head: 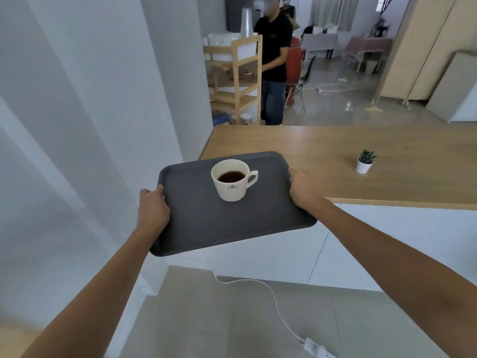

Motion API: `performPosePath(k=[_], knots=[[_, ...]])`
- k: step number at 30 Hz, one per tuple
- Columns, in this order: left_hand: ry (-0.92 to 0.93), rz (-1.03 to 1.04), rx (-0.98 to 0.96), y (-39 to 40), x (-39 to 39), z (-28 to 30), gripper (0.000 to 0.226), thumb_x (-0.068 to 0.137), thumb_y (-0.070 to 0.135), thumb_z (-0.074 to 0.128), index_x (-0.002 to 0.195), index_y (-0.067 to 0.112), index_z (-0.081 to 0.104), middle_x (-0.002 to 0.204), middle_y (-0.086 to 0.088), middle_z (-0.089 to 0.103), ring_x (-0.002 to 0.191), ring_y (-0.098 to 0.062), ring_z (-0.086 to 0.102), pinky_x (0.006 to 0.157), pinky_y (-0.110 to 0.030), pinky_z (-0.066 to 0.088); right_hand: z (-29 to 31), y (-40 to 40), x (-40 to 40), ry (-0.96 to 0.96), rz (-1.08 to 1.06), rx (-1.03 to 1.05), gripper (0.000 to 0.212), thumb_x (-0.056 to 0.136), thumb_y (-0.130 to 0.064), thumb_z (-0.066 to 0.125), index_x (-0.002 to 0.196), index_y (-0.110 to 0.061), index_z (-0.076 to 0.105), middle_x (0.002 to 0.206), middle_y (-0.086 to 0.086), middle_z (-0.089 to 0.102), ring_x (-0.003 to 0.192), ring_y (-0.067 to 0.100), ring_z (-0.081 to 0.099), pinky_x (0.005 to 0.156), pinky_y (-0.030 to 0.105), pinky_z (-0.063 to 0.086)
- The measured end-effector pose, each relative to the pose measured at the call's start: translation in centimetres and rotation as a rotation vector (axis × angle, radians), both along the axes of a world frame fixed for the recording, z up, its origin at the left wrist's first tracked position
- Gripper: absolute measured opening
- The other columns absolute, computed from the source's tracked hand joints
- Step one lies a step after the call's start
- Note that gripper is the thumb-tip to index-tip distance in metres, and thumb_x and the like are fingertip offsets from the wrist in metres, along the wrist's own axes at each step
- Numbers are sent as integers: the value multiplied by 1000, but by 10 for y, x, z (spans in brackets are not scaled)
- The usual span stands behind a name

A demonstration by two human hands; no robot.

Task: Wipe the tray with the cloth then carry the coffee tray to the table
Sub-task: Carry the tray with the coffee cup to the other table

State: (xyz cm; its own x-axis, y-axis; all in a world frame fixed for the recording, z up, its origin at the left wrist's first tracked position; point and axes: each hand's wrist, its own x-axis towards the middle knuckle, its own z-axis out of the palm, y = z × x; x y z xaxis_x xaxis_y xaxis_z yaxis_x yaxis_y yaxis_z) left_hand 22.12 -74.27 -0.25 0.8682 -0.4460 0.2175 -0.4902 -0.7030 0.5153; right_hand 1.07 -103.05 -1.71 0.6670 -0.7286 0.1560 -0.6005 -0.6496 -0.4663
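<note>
Two hands carried the tray, held in the air with its far edge just over the near corner of the wooden table. Left hand was closed on the tray's left rim. Cup of dark coffee stood upright on the tray, toward its far side. Right hand was closed on the right rim. Small potted plant sat on the table, well right of the tray. No cloth in view; wiping judged finished. Carry nearly complete, set-down remaining.
</note>
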Motion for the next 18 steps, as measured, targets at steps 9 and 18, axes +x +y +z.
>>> performPosePath(k=[9, 18], knots=[[25, -105, 5, -160, 8, -23, 33, 97, 8, 33, 122, -1, 53, 118, -28, 46, 96, -46, 55, 92, -47, 44, -18, -131, -33, 122, -155, -43, 25, 92, -6, 37, 116, -7, 46, 97, 22, 55, 74, 32, 45, 64, 36, 34], [61, -224, 69, -292, 78, -68, 42, 99, 10, 34, 140, 6, 42, 119, -28, 46, 93, -43, 54, 87, -41, 43, -56, -226, 6, 190, -272, -45, 40, 96, -8, 32, 135, -10, 39, 100, 21, 54, 78, 36, 50, 65, 34, 32]])
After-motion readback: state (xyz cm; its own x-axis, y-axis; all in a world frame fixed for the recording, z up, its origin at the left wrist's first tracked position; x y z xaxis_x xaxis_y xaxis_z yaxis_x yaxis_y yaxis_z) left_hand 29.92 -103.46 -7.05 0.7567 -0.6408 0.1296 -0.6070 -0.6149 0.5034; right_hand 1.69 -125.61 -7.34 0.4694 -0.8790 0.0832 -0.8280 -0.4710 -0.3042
